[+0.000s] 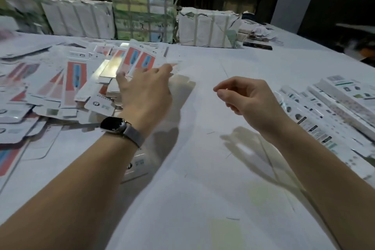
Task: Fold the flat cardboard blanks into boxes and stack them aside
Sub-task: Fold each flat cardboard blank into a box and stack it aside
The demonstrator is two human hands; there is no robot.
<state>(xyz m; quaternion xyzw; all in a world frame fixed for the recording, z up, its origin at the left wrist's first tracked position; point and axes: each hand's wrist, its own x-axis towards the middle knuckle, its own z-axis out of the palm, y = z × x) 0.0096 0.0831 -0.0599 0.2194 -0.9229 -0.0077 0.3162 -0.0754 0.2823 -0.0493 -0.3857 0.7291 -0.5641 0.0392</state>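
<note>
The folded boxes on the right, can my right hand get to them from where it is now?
Probably yes: the right hand hangs empty just beside the folded boxes, with only bare table between.

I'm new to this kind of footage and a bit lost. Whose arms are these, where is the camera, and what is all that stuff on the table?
There is no machine: a person wears one camera on the head, looking down at their own arms. The left hand, with a wristwatch, reaches with straight fingers over a spread pile of flat cardboard blanks printed red and white; whether it touches one is unclear. The right hand hangs loosely curled above the white table and holds nothing. Folded boxes lie in rows at the right. Wrapped bundles stand along the far edge.
</note>
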